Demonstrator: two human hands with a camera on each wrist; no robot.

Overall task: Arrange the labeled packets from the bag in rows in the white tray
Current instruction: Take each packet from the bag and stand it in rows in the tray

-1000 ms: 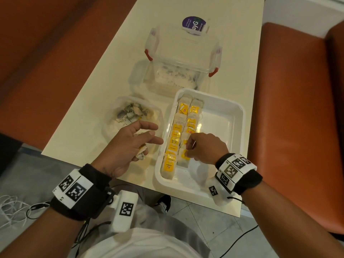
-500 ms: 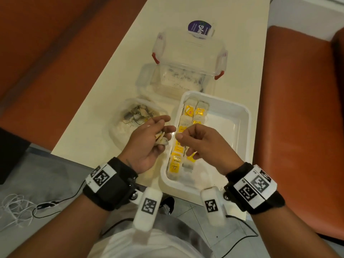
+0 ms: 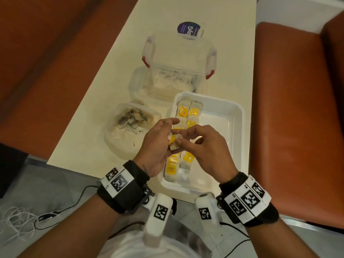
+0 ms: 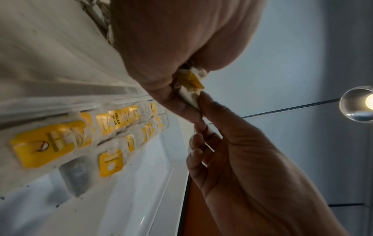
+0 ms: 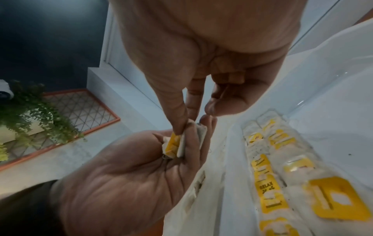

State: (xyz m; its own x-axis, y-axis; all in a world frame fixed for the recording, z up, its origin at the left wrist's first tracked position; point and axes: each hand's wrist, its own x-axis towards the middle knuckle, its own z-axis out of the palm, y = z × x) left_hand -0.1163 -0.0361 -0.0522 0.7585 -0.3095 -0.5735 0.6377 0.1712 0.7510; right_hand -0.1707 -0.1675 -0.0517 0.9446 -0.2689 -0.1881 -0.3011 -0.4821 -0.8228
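My left hand holds a small bunch of white packets with yellow labels above the left edge of the white tray. My right hand pinches one packet of that bunch between thumb and forefinger; the left wrist view shows the same packets. In the tray two rows of yellow-labeled packets lie along its left side, label up. The clear bag with more packets sits left of the tray.
A clear lidded box with red clips stands behind the tray, with a purple-labeled item beyond it. The right half of the tray is bare white. Orange seats flank the cream table. Cables lie on the floor.
My right hand left the tray's rows and rose to meet my left hand. My left hand moved from beside the bag to over the tray's left edge, with packets in it.
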